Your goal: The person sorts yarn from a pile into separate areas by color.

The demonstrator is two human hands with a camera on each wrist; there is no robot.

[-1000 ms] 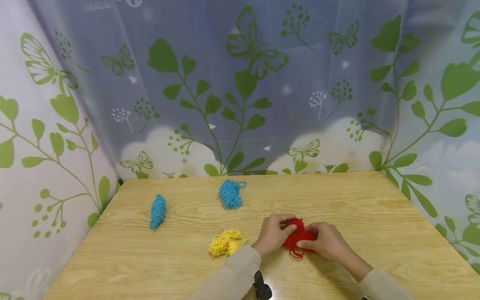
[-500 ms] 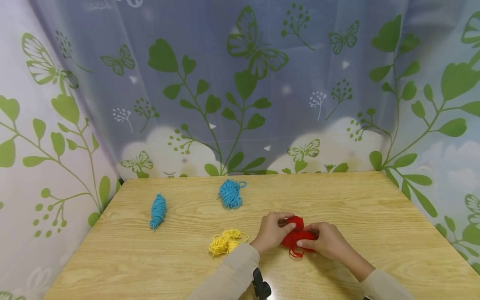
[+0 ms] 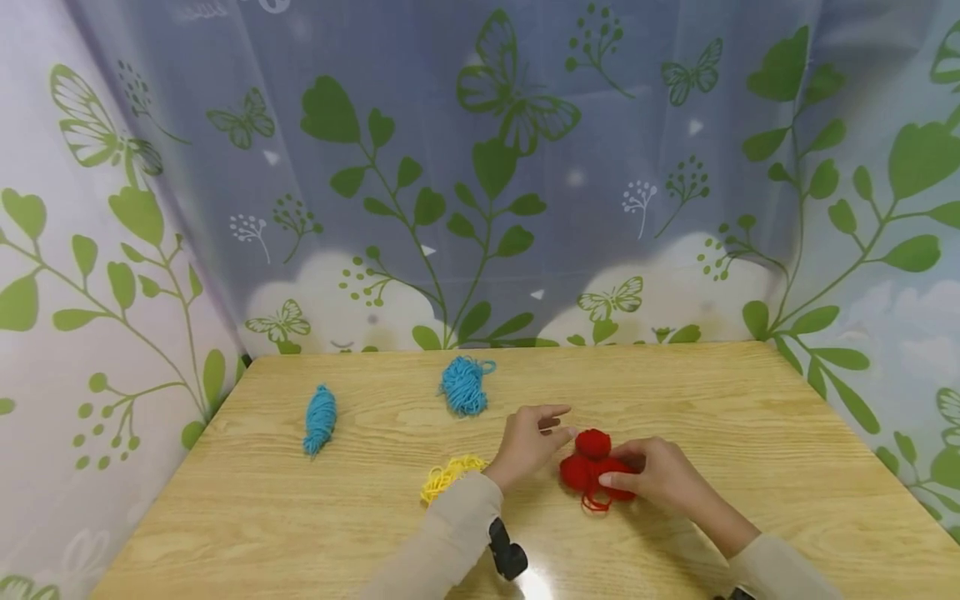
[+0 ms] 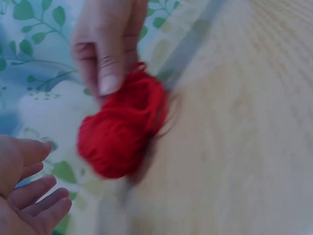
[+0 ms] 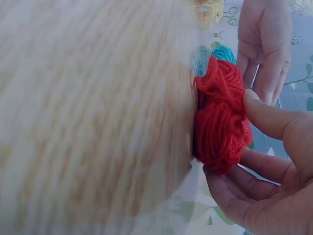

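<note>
Red yarn [image 3: 592,473] lies in a clump on the table, right of centre. My right hand [image 3: 663,482] pinches its right side between thumb and fingers; in the right wrist view the thumb and fingertips of the right hand [image 5: 274,171] touch the red yarn [image 5: 220,117]. Just left of the clump, my left hand [image 3: 525,443] is raised with extended fingers and holds nothing. The left wrist view shows a gap between the left hand [image 4: 29,186] and the red yarn [image 4: 117,137]. Yellow yarn [image 3: 448,478] is partly hidden behind the left sleeve.
A blue yarn bundle [image 3: 320,419] lies at the table's left, and a looser blue bundle [image 3: 464,386] near the back edge. The wooden table [image 3: 675,383] meets a patterned curtain [image 3: 420,167] at the back and sides.
My left hand has let go of the red yarn and moved left, uncovering the clump's left part. The left sleeve now covers more of the yellow yarn. My right hand keeps its grip.
</note>
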